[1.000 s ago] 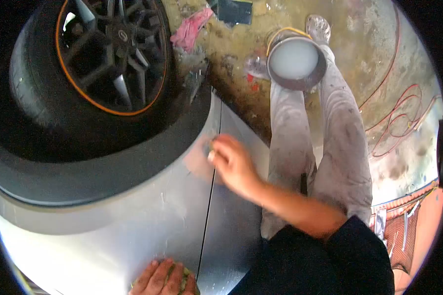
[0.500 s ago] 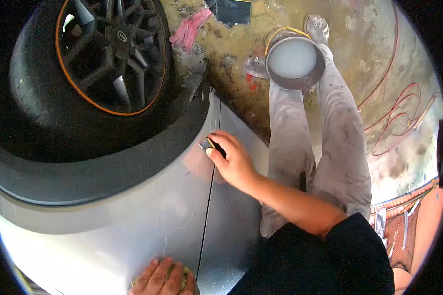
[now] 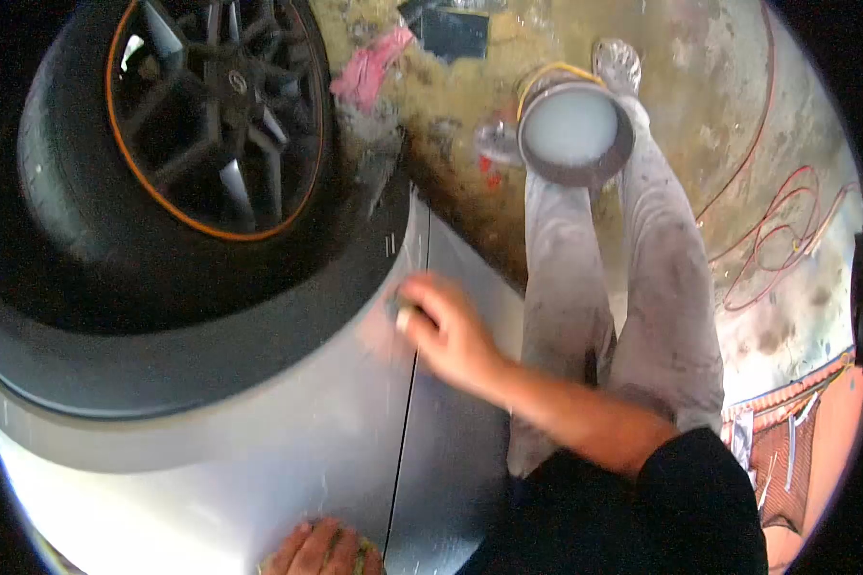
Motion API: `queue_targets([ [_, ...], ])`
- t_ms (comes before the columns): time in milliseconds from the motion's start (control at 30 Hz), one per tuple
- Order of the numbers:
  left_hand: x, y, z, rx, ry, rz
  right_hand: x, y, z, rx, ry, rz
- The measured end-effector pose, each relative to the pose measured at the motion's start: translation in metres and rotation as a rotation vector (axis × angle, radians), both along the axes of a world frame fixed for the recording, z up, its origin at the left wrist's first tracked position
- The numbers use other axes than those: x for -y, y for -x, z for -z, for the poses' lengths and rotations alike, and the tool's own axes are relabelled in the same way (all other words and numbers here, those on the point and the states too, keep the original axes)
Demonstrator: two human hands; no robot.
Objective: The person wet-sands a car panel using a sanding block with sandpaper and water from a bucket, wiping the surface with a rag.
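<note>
My right hand (image 3: pixel 455 335) is closed around a small dark block (image 3: pixel 394 305), pinched between thumb and fingers. It presses against the grey car body panel (image 3: pixel 288 412), by the edge of the black wheel arch trim (image 3: pixel 211 355). Motion smears the hand, and the block is mostly covered. Around it lies a dull pinkish patch (image 3: pixel 374 331) crossing toward the panel gap. At the bottom edge my left hand (image 3: pixel 312 551) rests curled over a yellowish sponge (image 3: pixel 364 556) on the same panel; only its fingers show.
A tyre and black wheel (image 3: pixel 240 86) with an orange rim line fill the upper left. A bucket (image 3: pixel 585 172) of cloudy liquid stands between my feet. A pink rag (image 3: pixel 369 69) and dark sheet (image 3: pixel 454 34) lie on the stained floor. A red hose (image 3: pixel 777 225) coils at right.
My right hand has shifted slightly down with the block and is now blurred. The view has tilted a little, so the wheel and panel sit lower. My left hand stays on the sponge.
</note>
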State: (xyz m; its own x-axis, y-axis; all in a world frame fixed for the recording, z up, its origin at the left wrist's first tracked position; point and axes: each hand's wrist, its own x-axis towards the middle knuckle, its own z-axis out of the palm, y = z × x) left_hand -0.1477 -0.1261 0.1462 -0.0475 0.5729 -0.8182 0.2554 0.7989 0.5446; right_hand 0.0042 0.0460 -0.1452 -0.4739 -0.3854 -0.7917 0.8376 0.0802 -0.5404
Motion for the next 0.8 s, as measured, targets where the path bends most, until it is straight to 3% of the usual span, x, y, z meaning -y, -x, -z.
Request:
queue_targets([
  [33, -0.003, 0.002, -0.004, 0.01, 0.004, -0.003, 0.002, -0.005, 0.013, -0.124, -0.125, 0.024],
  [100, -0.003, 0.0, -0.003, 0.008, -0.003, 0.004, 0.008, -0.002, -0.018, 0.091, -0.03, 0.064],
  [133, -0.002, -0.003, 0.002, -0.008, -0.008, 0.007, 0.003, 0.019, -0.043, -0.238, -0.098, -0.121],
  [167, 0.0, -0.006, 0.007, -0.02, -0.013, 0.005, 0.0, 0.033, -0.057, -0.269, -0.018, -0.114],
  [233, 0.0, -0.004, 0.008, -0.006, -0.015, 0.004, 0.001, 0.018, -0.032, -0.323, -0.041, -0.067],
  [267, -0.001, 0.0, 0.003, 0.008, -0.011, 0.003, 0.005, 0.004, -0.012, -0.117, -0.043, -0.043],
  [333, -0.004, 0.004, -0.003, 0.023, -0.007, 0.007, 0.008, 0.002, -0.007, -0.055, -0.17, 0.013],
  [367, -0.005, 0.003, -0.003, 0.018, -0.012, 0.008, 0.009, 0.005, -0.012, -0.057, -0.187, -0.022],
  [433, -0.001, -0.005, 0.007, -0.014, -0.022, 0.013, 0.006, 0.028, -0.052, -0.329, -0.119, -0.096],
  [467, 0.0, -0.006, 0.01, -0.022, -0.024, 0.014, 0.004, 0.039, -0.057, -0.298, -0.04, -0.081],
  [567, -0.002, 0.0, 0.0, 0.012, -0.008, 0.008, 0.009, -0.001, -0.003, -0.012, -0.047, 0.049],
  [600, -0.004, 0.002, -0.005, 0.019, -0.006, 0.007, 0.009, 0.006, 0.004, -0.063, -0.163, 0.009],
  [733, 0.001, -0.008, 0.009, -0.023, -0.015, 0.011, 0.008, 0.041, -0.063, -0.304, -0.044, -0.075],
  [800, 0.001, -0.006, 0.007, -0.012, -0.013, 0.015, 0.007, 0.022, -0.036, -0.246, -0.06, -0.029],
])
